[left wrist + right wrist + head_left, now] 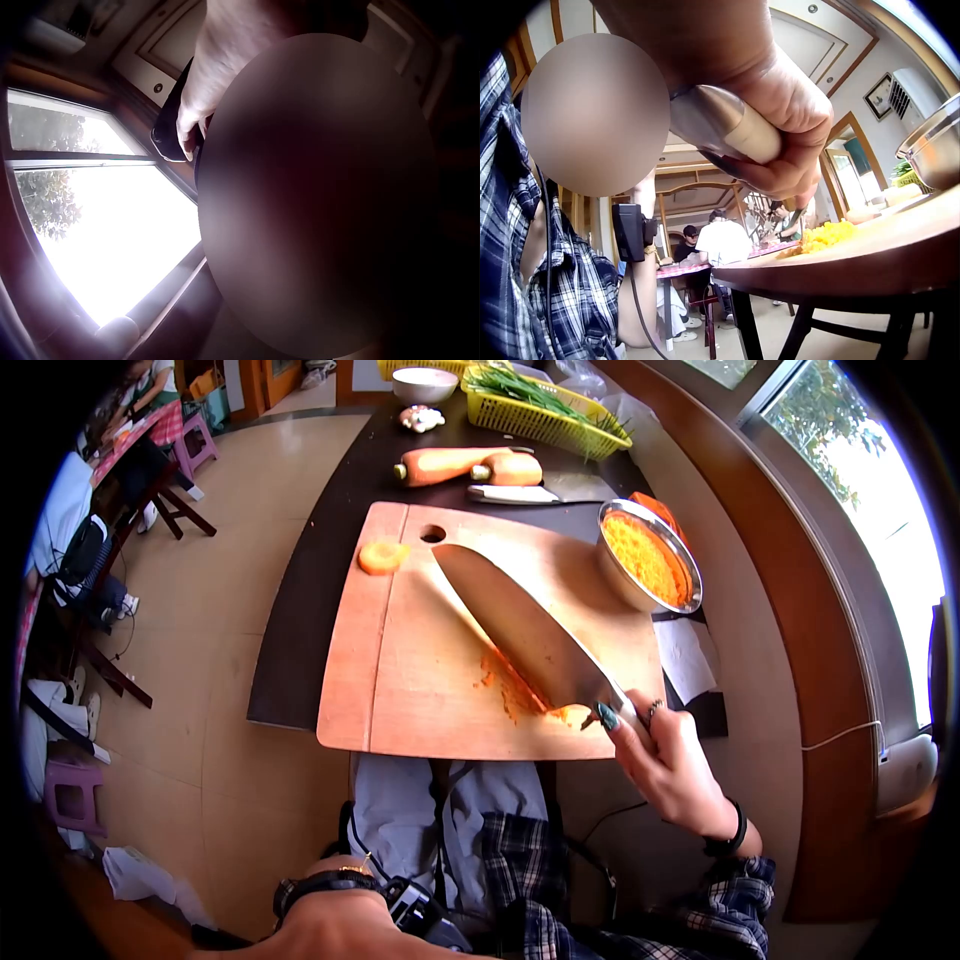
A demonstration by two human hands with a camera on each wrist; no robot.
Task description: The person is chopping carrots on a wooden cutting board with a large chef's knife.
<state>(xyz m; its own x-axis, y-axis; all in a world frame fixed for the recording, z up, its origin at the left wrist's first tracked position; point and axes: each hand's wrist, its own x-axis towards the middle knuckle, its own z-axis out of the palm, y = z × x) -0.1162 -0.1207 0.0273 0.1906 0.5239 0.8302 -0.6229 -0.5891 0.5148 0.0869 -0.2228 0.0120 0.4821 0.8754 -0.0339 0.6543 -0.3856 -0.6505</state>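
Note:
My right hand [665,760] grips the handle of a large kitchen knife [530,630]. Its broad blade slants up and left over the wooden cutting board [440,690], with orange carrot bits [510,695] along the edge. In the right wrist view, fingers wrap round the pale handle [754,139]. My left hand [225,71] is raised beside the blurred head, fingertips at a dark brim-like edge [171,139]; in the head view only its banded wrist shows, low down. A round carrot slice [383,557] lies on the board's far left corner.
A steel bowl [648,560] of shredded carrot tilts at the board's right corner. Behind the board lie two carrot pieces [450,465] and another knife [515,494]. Farther back stand a yellow basket [545,425] of greens and a white bowl [424,386]. People sit at the left.

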